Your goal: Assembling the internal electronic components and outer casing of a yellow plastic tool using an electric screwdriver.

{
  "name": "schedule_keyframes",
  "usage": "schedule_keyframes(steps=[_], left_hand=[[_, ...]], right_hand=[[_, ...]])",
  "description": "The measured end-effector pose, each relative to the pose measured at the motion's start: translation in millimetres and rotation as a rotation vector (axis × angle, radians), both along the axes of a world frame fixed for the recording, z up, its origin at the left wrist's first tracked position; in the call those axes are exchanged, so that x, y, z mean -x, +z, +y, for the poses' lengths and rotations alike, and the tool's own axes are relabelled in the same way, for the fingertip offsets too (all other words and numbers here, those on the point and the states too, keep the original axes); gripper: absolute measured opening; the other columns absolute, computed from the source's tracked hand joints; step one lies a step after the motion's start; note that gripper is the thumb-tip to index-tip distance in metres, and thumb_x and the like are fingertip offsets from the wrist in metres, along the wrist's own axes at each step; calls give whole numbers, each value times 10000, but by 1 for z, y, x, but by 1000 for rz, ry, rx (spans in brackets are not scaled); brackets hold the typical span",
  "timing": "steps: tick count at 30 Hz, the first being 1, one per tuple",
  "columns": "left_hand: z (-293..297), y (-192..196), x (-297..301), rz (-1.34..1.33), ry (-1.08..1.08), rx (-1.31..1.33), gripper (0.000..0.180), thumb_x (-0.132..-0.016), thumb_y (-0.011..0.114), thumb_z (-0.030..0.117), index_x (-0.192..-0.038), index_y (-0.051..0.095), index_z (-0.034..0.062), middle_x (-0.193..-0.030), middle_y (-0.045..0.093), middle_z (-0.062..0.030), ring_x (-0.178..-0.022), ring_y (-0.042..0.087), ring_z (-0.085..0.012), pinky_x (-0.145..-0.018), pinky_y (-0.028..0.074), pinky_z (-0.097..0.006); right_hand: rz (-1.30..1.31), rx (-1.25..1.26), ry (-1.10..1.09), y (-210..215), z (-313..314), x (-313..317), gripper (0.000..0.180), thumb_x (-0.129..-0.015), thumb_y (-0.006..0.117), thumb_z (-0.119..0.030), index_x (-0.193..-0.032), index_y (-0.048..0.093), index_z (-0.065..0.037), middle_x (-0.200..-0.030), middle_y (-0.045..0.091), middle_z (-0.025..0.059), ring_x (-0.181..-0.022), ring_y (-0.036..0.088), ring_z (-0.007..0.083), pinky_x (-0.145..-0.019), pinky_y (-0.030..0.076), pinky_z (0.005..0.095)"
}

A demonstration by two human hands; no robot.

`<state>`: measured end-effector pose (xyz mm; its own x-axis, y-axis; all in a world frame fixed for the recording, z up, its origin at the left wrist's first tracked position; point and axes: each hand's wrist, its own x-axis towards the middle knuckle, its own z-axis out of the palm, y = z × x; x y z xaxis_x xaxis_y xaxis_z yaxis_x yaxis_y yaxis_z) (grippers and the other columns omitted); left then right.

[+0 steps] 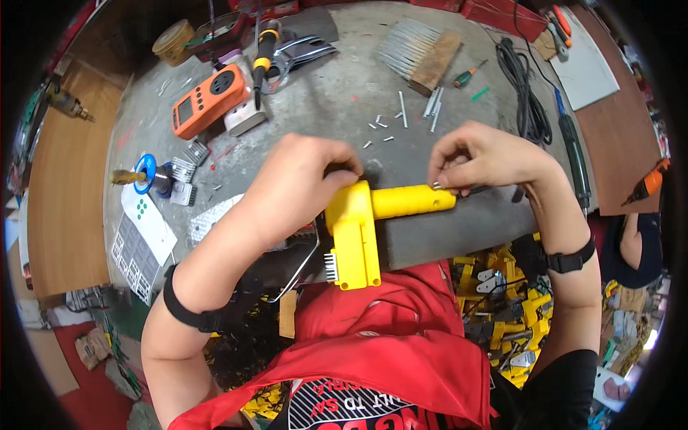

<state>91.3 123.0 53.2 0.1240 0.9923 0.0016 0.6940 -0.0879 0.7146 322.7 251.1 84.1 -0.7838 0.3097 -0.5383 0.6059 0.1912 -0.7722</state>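
Observation:
A yellow plastic tool housing [356, 240] lies at the near edge of the bench, its ribbed handle stretching to the right. Metal fins stick out from the left side of its wide end. My left hand [304, 175] is closed on the top of that wide end, with its fingertips partly hidden. At the handle's far right end, my right hand [479, 159] pinches a small screw [436, 185] against the yellow plastic, close to a round hole. Beyond the housing lie several loose short screws [380, 127] and long bolts [434, 104].
An orange meter [208, 102] on a white plug, an electric screwdriver [265, 54] and a solder spool [147, 172] stand left. Farther off are a wooden brush [435, 61], a green screwdriver [469, 74], a black cable [527, 93] and a soldering iron [573, 154]. Yellow parts [534, 312] fill the space below the bench.

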Motion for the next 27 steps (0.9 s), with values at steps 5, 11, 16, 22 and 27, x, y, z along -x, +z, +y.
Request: schedule_keyframes(steps=[5,11,16,22,27], left_hand=[[-11,0,-6,183,-23,-140,109,-776,655,45,-872,681,1,-814,668,-159,-767,656,-294,-705,502,-334],[-6,-1,0,105,-12,21,140,-788,638,62,-911,688,19,-852,663,-160,-798,643,-315,-727,500,-371],[35,-16,4,227,-85,-138,195,-773,651,78,-962,679,42,-884,659,-166,-814,635,-330,-733,501,-393],[65,-40,-14,582,-278,-210,140,-742,658,106,-867,617,59,-833,621,-140,-820,619,-348,-726,500,-449],[59,-38,-17,615,-273,-180,132,-708,632,38,-835,598,40,-827,600,-140,-806,616,-353,-712,501,-439]], right_hand=[[-110,-140,135,8,1,11,167,-812,603,-113,-841,637,47,-682,637,60,-578,586,118,-558,487,261],[-68,-214,69,4,-5,9,177,-787,658,-115,-824,645,57,-655,634,85,-587,599,125,-552,484,272],[71,-291,-190,-1,-31,-14,116,-788,683,-73,-827,645,30,-682,631,53,-615,566,77,-563,462,249],[306,-602,-146,-15,-60,-17,134,-741,719,-75,-775,613,-1,-695,578,116,-616,584,239,-580,458,331],[296,-699,-105,-13,-55,-15,167,-748,715,-96,-800,588,0,-712,576,128,-687,610,284,-618,480,364]])
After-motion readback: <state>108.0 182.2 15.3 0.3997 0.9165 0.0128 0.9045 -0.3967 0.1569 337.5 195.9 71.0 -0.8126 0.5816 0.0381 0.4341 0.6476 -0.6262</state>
